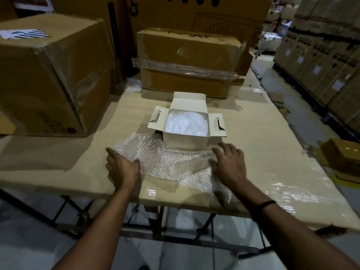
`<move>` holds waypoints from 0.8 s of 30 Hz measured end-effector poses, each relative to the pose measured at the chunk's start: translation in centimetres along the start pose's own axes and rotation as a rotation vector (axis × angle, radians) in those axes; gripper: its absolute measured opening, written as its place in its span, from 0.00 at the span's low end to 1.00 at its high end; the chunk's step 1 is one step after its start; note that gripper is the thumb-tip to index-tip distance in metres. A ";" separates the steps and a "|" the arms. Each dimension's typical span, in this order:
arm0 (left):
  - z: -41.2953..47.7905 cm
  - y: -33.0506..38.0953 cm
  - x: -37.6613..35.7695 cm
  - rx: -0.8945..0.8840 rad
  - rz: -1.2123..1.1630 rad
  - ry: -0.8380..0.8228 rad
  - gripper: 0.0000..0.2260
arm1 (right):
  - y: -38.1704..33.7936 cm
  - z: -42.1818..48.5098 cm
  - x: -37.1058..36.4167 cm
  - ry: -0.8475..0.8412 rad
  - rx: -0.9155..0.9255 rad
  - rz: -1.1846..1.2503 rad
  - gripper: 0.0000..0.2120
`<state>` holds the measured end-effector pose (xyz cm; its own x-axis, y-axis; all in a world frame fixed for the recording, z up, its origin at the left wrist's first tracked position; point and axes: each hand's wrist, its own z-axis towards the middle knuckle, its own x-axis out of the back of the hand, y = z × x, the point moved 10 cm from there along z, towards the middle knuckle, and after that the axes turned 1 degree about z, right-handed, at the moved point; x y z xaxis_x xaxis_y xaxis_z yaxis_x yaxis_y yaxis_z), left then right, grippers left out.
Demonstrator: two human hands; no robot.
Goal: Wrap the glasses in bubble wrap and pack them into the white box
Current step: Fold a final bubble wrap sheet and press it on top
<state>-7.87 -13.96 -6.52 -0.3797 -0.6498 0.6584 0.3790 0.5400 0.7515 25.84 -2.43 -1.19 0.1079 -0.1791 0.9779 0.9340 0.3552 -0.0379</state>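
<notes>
A sheet of bubble wrap [167, 158] lies spread on the cardboard-covered table [263, 152] in front of the white box [185, 142]. The box stands open with its flaps out, and wrapped bundles of bubble wrap [186, 124] fill its inside. My left hand [121, 167] rests on the sheet's left edge with its thumb pressed into the wrap. My right hand [228, 162] lies with fingers spread on the sheet's right end. A long shape may lie under the wrap near my right hand, but no glass shows clearly.
A large taped carton [48, 75] stands at the left and another carton [187, 61] behind the white box, with a scrap of bubble wrap [132, 84] between them. A small brown box [342, 154] lies at the right edge. Stacked cartons [321, 45] line the aisle on the right.
</notes>
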 end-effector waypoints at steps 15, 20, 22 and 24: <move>-5.8 4.6 -4.2 -0.586 0.637 -0.235 0.16 | 7.1 -3.7 -5.6 -0.419 0.087 0.173 0.33; -7.0 5.4 -6.1 -0.697 0.523 -0.371 0.27 | 10.8 -4.2 -2.8 -0.129 -0.417 0.245 0.22; -7.4 4.6 -8.3 -0.727 0.660 -0.518 0.26 | 11.4 -4.6 -3.9 -0.238 -0.532 0.210 0.22; -7.4 4.2 -9.2 -0.723 0.695 -0.599 0.27 | 11.6 -4.4 -4.4 -0.287 -0.593 0.258 0.20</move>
<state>3.50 -9.67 -9.71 -0.1654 0.1265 0.9781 0.9809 0.1242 0.1498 37.68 -1.57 -6.79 0.3331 0.1218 0.9350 0.9275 -0.2206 -0.3017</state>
